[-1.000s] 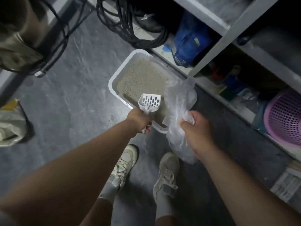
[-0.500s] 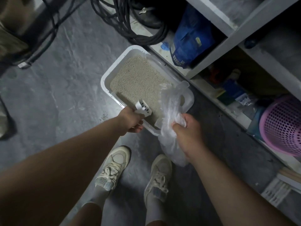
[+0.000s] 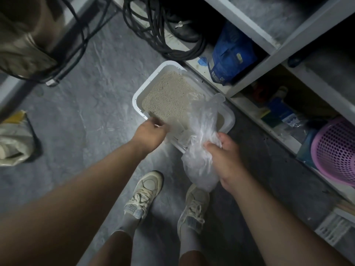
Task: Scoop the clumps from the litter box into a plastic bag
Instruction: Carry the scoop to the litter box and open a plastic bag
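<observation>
A mottled grey floor (image 3: 80, 104) is seen, edged at two o'clock by white shelving (image 3: 269, 60) with a crinkled blue bag (image 3: 230, 54) and a perforated pink basket (image 3: 336, 150); coiled black cables (image 3: 159, 35) lie at twelve. A white rounded-rectangular litter box (image 3: 137, 96) sits at centre, filled with fine beige granules (image 3: 169, 95). A thin, crumpled translucent plastic bag (image 3: 199, 150) is gripped by the right hand (image 3: 226, 156) over the box's five o'clock corner. The left hand (image 3: 149, 133) is blurred at the box's near rim; its grip cannot be told.
</observation>
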Action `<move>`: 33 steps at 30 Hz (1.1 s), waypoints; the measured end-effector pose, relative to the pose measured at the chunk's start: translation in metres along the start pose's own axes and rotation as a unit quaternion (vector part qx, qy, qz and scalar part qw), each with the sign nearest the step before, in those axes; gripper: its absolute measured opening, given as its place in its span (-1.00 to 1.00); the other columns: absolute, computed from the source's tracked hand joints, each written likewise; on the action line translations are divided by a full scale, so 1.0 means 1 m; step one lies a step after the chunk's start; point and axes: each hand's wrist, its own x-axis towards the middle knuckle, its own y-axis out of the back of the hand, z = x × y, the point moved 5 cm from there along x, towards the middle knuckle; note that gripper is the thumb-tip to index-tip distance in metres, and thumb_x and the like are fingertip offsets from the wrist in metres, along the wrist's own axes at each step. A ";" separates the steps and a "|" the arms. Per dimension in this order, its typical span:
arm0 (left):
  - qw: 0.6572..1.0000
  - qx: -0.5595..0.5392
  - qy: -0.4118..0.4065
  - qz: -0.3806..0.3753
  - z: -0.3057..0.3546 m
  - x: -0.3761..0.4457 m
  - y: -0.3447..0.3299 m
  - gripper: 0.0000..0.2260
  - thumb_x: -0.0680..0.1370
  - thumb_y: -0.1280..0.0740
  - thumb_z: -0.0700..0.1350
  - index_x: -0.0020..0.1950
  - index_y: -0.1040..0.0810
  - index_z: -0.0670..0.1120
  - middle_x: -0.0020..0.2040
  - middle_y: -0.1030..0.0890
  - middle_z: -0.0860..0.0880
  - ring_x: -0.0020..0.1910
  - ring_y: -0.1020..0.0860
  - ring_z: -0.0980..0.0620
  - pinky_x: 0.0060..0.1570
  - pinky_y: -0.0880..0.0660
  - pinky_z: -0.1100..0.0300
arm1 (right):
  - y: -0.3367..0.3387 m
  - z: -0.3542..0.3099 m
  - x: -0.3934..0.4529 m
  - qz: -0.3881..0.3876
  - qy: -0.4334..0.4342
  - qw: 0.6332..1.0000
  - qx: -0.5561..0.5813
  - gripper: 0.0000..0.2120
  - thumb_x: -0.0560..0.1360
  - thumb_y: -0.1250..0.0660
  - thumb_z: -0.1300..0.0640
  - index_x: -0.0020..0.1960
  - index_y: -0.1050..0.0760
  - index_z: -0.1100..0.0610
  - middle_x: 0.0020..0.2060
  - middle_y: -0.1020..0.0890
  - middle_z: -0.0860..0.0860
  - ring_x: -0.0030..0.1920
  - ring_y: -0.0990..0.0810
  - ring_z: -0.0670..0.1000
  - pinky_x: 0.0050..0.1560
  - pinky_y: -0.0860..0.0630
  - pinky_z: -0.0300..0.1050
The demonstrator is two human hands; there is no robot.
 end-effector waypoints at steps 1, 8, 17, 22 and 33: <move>0.997 -0.070 0.011 -0.033 0.005 -0.011 -0.003 -0.64 0.54 -0.36 0.17 0.20 -0.54 -0.03 0.12 -0.62 0.01 0.10 -0.59 -0.04 0.15 -0.57 -0.07 | -0.002 -0.004 -0.005 -0.014 -0.005 1.000 0.010 -0.76 0.55 -0.35 0.21 0.19 -0.58 0.03 -0.01 -0.73 0.01 0.00 -0.72 0.02 0.07 -0.66 0.08; 0.941 -0.309 -0.049 -0.126 0.035 -0.086 0.004 -0.56 0.52 -0.40 0.08 0.26 -0.55 -0.20 0.12 -0.68 -0.18 -0.02 -0.66 -0.08 0.05 -0.57 0.02 | -0.020 -0.043 -0.058 -0.143 -0.002 0.989 0.045 -0.78 0.58 -0.30 0.27 0.15 -0.61 0.06 -0.03 -0.74 0.10 0.02 -0.72 0.15 0.08 -0.63 0.13; 0.935 -0.337 -0.103 0.051 -0.010 -0.117 0.066 -0.90 0.54 -0.46 -0.13 -0.14 -0.59 0.00 -0.22 -0.56 0.01 -0.31 -0.50 0.13 -0.30 -0.51 0.28 | -0.051 -0.038 -0.068 -0.139 -0.013 0.990 0.022 -0.76 0.53 -0.32 0.27 0.14 -0.63 0.09 0.00 -0.73 0.07 0.04 -0.70 0.08 0.00 -0.62 0.00; 0.946 -0.283 -0.128 0.098 -0.065 -0.122 0.102 -0.88 0.50 -0.50 -0.16 -0.13 -0.57 -0.07 -0.23 -0.54 0.00 -0.25 -0.50 0.07 -0.21 -0.52 0.16 | -0.107 -0.037 -0.075 -0.092 0.050 0.995 -0.001 -0.86 0.54 -0.36 0.08 0.01 -0.66 0.09 -0.05 -0.70 -0.02 -0.02 -0.64 -0.04 0.04 -0.52 -0.07; 0.955 -0.111 -0.237 0.142 -0.132 -0.142 0.169 -0.69 0.32 -0.64 -0.06 -0.08 -0.56 0.08 -0.15 -0.53 0.05 -0.25 -0.47 0.20 -0.19 -0.40 0.35 | -0.250 -0.055 -0.121 -0.124 0.099 0.968 -0.196 -0.93 0.49 -0.45 0.04 -0.10 -0.57 -0.02 -0.19 -0.63 -0.07 -0.21 -0.59 -0.07 -0.09 -0.57 -0.05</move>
